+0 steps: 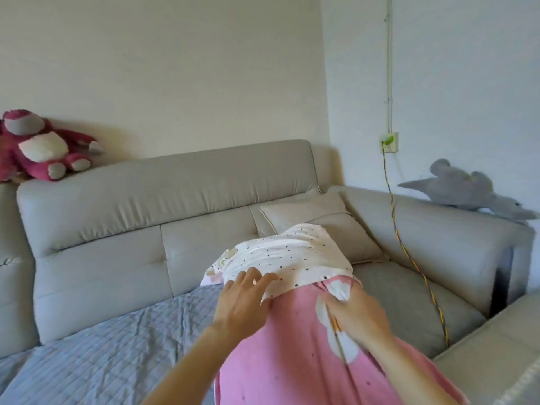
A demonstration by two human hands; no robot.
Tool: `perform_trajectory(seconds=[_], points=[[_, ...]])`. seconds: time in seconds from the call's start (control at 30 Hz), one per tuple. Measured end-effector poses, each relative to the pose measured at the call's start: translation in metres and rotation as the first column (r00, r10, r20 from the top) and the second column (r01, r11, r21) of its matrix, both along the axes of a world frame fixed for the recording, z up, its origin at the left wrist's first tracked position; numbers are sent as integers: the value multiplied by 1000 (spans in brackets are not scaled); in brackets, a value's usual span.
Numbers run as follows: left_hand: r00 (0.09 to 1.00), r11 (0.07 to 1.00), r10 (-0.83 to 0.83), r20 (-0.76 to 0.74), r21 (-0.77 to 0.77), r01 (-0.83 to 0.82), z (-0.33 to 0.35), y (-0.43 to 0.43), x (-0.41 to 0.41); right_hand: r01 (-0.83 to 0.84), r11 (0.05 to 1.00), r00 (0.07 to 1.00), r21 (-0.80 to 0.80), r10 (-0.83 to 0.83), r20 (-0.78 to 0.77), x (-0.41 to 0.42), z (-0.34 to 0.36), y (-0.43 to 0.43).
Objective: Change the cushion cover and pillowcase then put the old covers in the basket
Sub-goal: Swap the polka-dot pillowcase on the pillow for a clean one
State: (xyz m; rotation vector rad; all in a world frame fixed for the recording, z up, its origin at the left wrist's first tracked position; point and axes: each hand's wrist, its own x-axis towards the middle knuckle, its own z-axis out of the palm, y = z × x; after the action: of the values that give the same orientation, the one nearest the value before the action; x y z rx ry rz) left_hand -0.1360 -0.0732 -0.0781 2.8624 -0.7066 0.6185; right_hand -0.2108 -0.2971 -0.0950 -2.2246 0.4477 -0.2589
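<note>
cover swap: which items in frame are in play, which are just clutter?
In play: white dotted cover, pink cover, left hand, right hand, probably the beige cushion.
Clutter: pink plush bear, grey plush toy, yellow cable, wall socket, blue quilted mat.
</note>
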Motion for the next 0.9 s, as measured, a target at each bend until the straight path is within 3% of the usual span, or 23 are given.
perform_trajectory(seconds=[0.07, 0.17, 0.23, 0.3, 0.4, 0.47, 0.53, 0.7, 0.8, 0.9], points=[[991, 992, 106, -83, -63, -111, -24, 13, 4, 14, 995, 998, 100, -8, -61, -6, -26, -22], [944, 947, 214, -251, -184, -264, -54, 29, 7, 87, 990, 992, 111, -76, -99, -14, -70, -40], [929, 901, 146, -341, -341, -267, -74, 37, 3, 147, 983, 984, 113, -133, -121, -17, -85, -43], [939, 812, 63, -338, -530, -245, -91, 43, -2, 205, 979, 975, 20, -202, -98, -14, -89, -42], [952, 678, 62, -300, -687, -261, -112, 48, -9, 342, 866, 936, -364, -282, 211, -13, -84, -28], [949, 607, 100, -299, -738, -296, -126, 55, -13, 386, 782, 892, -489, -181, 415, -16, -78, -9], [937, 559, 89, -339, -762, -328, -137, 62, -14, 322, 761, 876, -563, -14, 481, -21, -72, 16], [871, 410, -41, -490, -803, -432, -135, 69, -4, 32, 681, 888, -732, 317, 334, -36, -73, 96], [810, 235, -185, -556, -825, -513, -131, 75, 2, -68, 585, 932, -808, 327, 158, -34, -89, 143], [777, 128, -335, -533, -842, -523, -125, 77, 0, -107, 486, 947, -867, 314, 59, -20, -109, 165]])
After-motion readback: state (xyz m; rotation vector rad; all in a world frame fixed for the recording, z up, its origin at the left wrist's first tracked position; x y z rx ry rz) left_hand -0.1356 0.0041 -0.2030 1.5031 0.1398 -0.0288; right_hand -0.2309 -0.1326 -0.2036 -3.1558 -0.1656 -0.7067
